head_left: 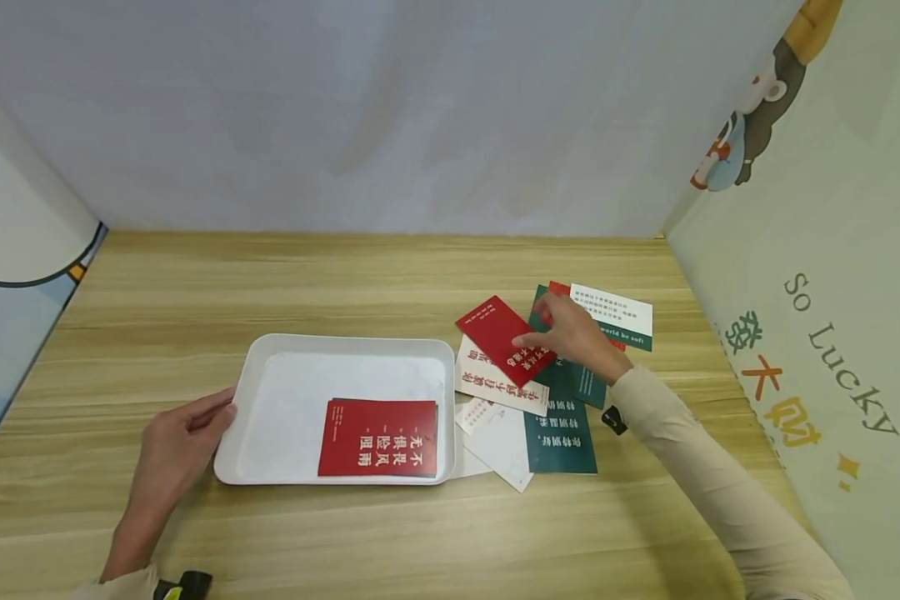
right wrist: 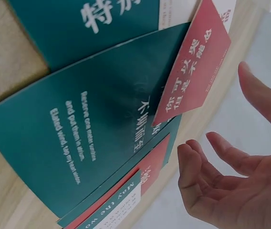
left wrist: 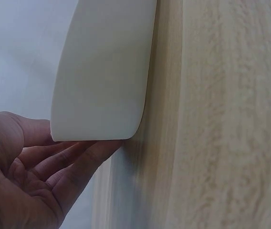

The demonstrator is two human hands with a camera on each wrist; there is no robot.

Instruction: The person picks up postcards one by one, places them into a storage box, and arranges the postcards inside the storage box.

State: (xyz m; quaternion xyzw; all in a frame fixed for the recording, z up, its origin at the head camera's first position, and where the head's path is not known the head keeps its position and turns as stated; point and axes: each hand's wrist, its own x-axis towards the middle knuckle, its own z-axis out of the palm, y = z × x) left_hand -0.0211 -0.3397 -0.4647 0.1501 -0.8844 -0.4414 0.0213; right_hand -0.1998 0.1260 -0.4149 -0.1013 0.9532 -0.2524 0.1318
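A white tray (head_left: 251, 367) lies on the wooden table and holds a red card (head_left: 378, 437) with white characters on top of another card. My left hand (head_left: 195, 425) rests flat against the tray's left rim; the left wrist view shows its straight fingers (left wrist: 64, 160) under the tray's edge (left wrist: 102, 71). To the right of the tray lies a loose pile of cards. My right hand (head_left: 562, 329) is over the pile, fingers spread, its thumb at the edge of the top red card (head_left: 498, 333). In the right wrist view this red card (right wrist: 195, 71) lies over a green card (right wrist: 78, 129), and the right hand (right wrist: 231, 191) holds nothing.
The pile includes green cards (head_left: 562, 433), a white card with red characters (head_left: 495, 379), a plain white card (head_left: 502, 442) and a white-and-green card (head_left: 615, 315). Pale walls close in the table at the back and on both sides; bare wood (head_left: 270, 275) lies behind the tray.
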